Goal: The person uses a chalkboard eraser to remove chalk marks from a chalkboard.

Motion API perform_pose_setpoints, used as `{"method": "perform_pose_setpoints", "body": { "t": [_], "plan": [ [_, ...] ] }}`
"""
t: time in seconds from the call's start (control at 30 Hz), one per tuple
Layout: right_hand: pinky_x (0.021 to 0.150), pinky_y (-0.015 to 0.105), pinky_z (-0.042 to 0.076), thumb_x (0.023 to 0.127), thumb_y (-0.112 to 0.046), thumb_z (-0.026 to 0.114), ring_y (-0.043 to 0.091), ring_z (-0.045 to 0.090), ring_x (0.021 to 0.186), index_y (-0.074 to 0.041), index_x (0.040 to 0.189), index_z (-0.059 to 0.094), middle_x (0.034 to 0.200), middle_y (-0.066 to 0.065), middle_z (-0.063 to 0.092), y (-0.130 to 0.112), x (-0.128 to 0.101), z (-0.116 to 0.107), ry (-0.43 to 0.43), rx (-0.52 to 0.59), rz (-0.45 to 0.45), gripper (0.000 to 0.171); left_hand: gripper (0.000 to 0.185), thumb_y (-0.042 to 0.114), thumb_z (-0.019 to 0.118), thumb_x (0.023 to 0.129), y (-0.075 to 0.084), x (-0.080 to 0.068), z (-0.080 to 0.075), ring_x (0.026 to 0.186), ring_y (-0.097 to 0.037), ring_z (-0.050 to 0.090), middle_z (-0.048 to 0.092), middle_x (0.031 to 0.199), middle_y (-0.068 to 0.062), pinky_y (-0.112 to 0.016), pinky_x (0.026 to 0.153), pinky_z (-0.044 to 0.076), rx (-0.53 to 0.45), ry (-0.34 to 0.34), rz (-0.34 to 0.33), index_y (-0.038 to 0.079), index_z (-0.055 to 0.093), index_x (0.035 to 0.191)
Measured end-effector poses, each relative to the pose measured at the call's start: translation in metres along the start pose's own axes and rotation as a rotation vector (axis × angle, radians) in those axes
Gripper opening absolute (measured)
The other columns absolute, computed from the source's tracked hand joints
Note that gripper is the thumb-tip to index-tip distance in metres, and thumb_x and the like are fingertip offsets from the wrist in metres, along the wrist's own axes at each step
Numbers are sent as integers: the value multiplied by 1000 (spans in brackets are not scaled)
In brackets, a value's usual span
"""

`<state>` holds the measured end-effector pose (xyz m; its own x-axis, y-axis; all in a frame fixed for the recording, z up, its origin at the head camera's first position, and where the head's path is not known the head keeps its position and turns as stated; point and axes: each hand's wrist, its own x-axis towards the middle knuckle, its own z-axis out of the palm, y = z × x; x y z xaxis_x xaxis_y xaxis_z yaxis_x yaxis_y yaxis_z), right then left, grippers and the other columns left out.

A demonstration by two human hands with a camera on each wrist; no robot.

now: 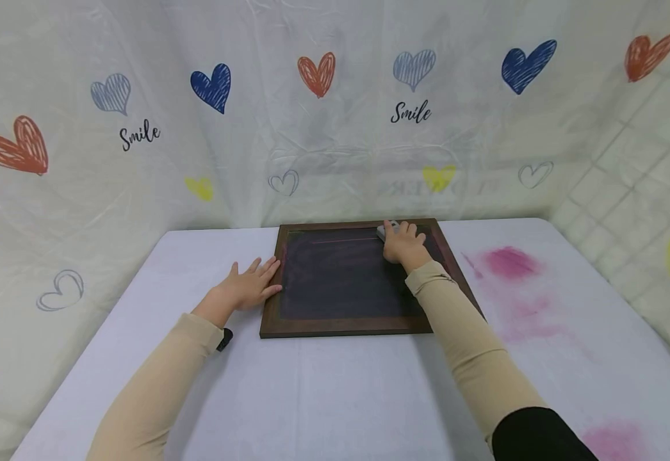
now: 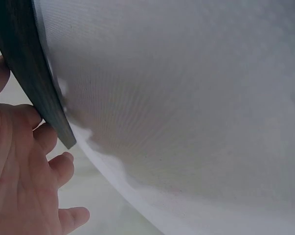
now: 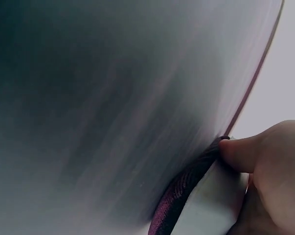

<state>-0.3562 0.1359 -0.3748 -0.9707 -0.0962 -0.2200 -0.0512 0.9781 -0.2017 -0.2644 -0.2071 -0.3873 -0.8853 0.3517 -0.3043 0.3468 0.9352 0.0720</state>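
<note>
A: Chalkboard [image 1: 341, 282], head view: flat on the white table [image 1: 323, 384], dark slate inside a brown wooden frame, set toward the far edge, close under the heart-print backdrop [image 1: 335, 115].

B: Noted. Left hand [image 1: 250, 288]?

A: Laid flat beside the board's left edge, fingers straight and slightly spread, tips touching the frame. Holding nothing.

B: Right hand [image 1: 403, 242]?

A: On the slate near the far right corner, fingers curled over a small pale eraser [image 1: 385, 229], pressed against the surface. Thin pinkish line visible along the top of the slate, left of the eraser. Pink chalk smears [image 1: 510, 262] on the table, right of the board.

B: Left wrist view?

A: Left hand [image 2: 25, 181] at lower left, fingers relaxed and lightly bent, resting against the dark frame edge [image 2: 34, 83]. White table cover [image 2: 186, 112] filling the rest.

B: Right wrist view?

A: Blurred grey slate [image 3: 103, 107] across most of the frame. Thumb of right hand [image 3: 264, 171] pinching the eraser [image 3: 206, 205]; felt edge stained magenta, pressed to the slate. Other fingers out of sight here.
</note>
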Motion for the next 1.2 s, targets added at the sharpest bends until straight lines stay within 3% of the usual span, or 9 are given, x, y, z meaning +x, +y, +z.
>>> {"method": "perform_pose_setpoints", "body": {
  "t": [0.37, 0.73, 1.0, 1.2],
  "plan": [
    [114, 68, 15, 110, -11, 37, 53, 5, 148, -11, 166, 5, 158, 37, 8, -12, 8, 6, -27, 17, -30, 65, 72, 49, 33, 111, 0, 2, 3, 155, -39, 11, 8, 171, -13, -74, 114, 4, 7, 0, -9, 6, 11, 165],
    [114, 65, 18, 110, -14, 41, 50, 11, 147, -15, 167, 11, 159, 33, 14, -38, 10, 11, -14, 1, -66, 64, 73, 50, 32, 111, -2, 5, 5, 155, -38, 10, 8, 172, -12, -74, 115, 5, 17, -4, -18, 7, 11, 166],
    [114, 64, 21, 110, -16, 42, 48, 11, 149, -20, 167, 11, 161, 30, 14, -66, 24, 23, -11, -29, -82, 65, 72, 50, 32, 111, -3, 6, 6, 156, -38, 10, 7, 172, -12, -74, 115, 5, 18, 2, -19, 7, 10, 166],
    [115, 60, 22, 112, -21, 40, 43, 12, 151, -26, 167, 8, 164, 25, 13, -100, 24, 31, -12, -72, -107, 64, 72, 48, 33, 111, -3, 4, 2, 155, -38, 11, 7, 172, -11, -73, 115, 5, 19, 3, -24, 7, 10, 166]
  ]
}}
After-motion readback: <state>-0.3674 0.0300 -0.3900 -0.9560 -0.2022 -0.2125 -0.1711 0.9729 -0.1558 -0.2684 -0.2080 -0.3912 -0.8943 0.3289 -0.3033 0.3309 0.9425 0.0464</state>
